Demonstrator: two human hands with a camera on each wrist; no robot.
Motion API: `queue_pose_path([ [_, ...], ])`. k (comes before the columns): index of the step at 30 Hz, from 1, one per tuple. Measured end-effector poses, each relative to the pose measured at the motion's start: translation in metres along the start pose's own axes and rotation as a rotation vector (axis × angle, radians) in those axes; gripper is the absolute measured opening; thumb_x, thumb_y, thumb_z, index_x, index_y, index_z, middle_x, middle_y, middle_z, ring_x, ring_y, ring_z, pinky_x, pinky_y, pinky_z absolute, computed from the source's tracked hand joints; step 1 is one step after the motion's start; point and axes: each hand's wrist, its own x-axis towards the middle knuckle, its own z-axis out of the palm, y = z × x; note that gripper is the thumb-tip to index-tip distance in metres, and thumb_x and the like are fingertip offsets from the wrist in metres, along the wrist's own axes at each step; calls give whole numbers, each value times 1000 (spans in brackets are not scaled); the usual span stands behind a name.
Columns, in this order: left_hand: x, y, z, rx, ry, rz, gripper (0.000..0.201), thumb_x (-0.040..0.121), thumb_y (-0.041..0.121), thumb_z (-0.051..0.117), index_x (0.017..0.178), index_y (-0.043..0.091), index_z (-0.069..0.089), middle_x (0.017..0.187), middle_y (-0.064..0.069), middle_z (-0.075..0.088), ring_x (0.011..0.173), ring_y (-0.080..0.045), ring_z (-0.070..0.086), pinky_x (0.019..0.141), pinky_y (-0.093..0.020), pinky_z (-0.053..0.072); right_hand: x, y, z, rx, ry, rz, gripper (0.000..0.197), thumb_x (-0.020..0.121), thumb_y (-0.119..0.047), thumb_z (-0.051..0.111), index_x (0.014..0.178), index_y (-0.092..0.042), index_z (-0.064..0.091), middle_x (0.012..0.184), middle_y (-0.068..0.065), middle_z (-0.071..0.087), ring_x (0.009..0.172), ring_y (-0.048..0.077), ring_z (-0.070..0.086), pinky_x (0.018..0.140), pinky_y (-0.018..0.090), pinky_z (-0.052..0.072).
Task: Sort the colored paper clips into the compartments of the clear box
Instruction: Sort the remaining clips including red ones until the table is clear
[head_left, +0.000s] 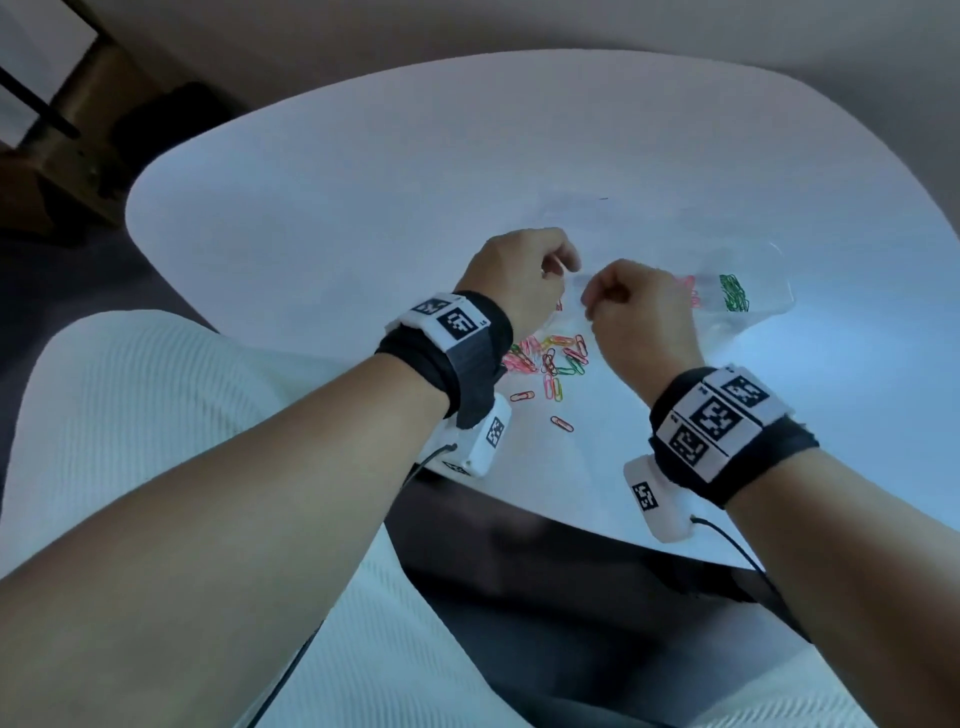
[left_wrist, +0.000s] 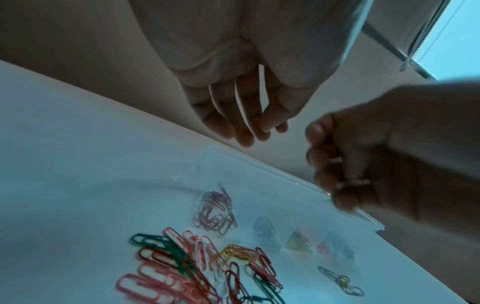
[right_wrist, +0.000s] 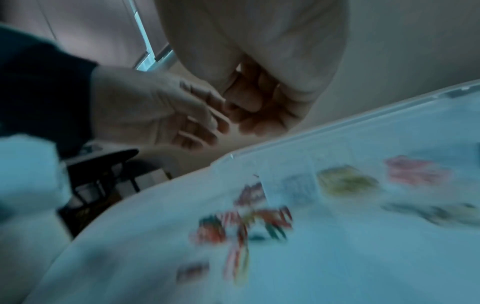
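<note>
A loose pile of coloured paper clips (head_left: 550, 358) (left_wrist: 197, 267) (right_wrist: 244, 222) lies on the white table, just in front of the clear box (head_left: 790, 304) (left_wrist: 285, 174) (right_wrist: 337, 125). Its compartments hold green clips (head_left: 732, 293), pink clips (head_left: 690, 293) (right_wrist: 415, 170), yellow clips (right_wrist: 345, 181) and dark red clips (left_wrist: 215, 211). My left hand (head_left: 524, 270) (left_wrist: 244, 123) (right_wrist: 166, 117) hovers over the box's near left end, fingers hanging loosely, nothing seen in them. My right hand (head_left: 634, 306) (right_wrist: 254, 109) (left_wrist: 342, 164) hovers right beside it, fingers curled into a fist. No clip shows in it.
Two stray clips (head_left: 522, 396) (head_left: 562, 424) lie nearer the table's front edge. A few linked clips (left_wrist: 340, 281) lie to the right of the pile. The round white table (head_left: 363, 182) spreads bare to the left and back. Dark furniture (head_left: 78, 130) stands beyond it on the left.
</note>
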Motion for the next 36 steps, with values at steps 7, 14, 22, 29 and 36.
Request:
queue_pose_path([
  [7,-19,-11,3,270,-144,-120,16,82,14,54,82,25,66,88,6,66,83,-19,62,75,-29,52,-54,52,25,-319,-383,7,15,82,-10,63,91,-15,74,92,5,72,87,23,64,76,28,51],
  [14,-27,-38,3,334,-226,-223,20,81,7,57,86,26,64,95,3,66,83,-20,61,71,-28,50,-62,61,30,-359,-349,36,15,84,-13,64,95,-19,73,91,7,71,84,26,66,72,27,52],
  [22,-26,-45,26,316,-182,-92,27,81,4,64,104,19,63,105,-4,53,95,-24,58,84,-35,51,-62,73,25,-279,-337,156,11,74,-19,74,84,-21,71,85,1,70,80,22,66,75,34,57],
  [29,-25,-59,29,431,-243,-106,36,87,15,64,122,20,61,118,-8,56,108,-27,55,90,-34,48,-61,71,24,-418,-319,175,11,79,-30,71,84,-20,71,84,4,68,77,25,63,65,26,49],
  [36,-30,-56,32,391,-240,-135,20,87,12,63,106,19,69,109,-3,65,100,-23,60,82,-26,46,-57,75,22,-464,-373,283,27,73,-39,75,83,-16,66,82,3,66,74,24,63,62,27,49],
])
